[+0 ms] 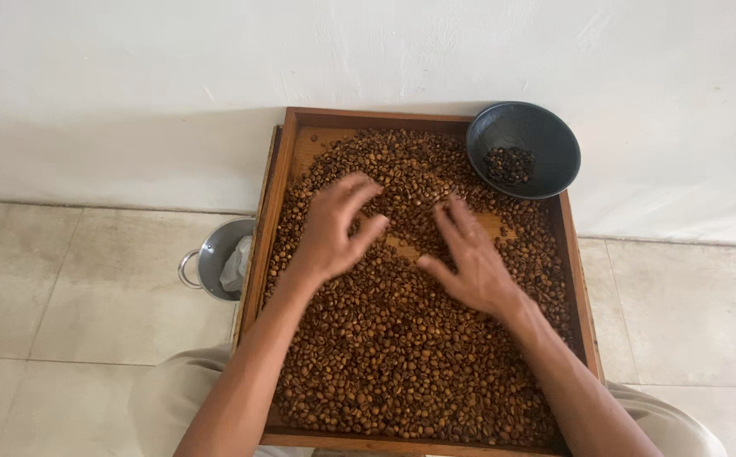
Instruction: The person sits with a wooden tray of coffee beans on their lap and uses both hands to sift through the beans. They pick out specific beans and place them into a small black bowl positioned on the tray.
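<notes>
A: Where do we stand with the beans?

B: The brown coffee beans (402,355) lie in a loose layer across the wooden tray (273,199), which rests on our lap against the white wall (131,76). Our left hand (334,228) is over the upper middle of the layer, fingers spread wide and slightly curled, holding nothing. Our right hand (469,258) is just beside it, also spread wide and flat on the beans, holding nothing. Between the two hands a small patch of bare tray bottom shows.

A: How do we work the layer well?

B: We judge that light, flat strokes serve best: we keep the fingers apart, thin the beans to a single depth, and expose them in small patches so that dark or broken ones stand out.

A: And the dark bowl?

B: The dark bowl (545,127) sits on the tray's far right corner with a few darker beans (509,164) inside. A steel pot (214,254) stands on the tiled floor (63,288), left of the tray. We advise keeping the tray level.
</notes>
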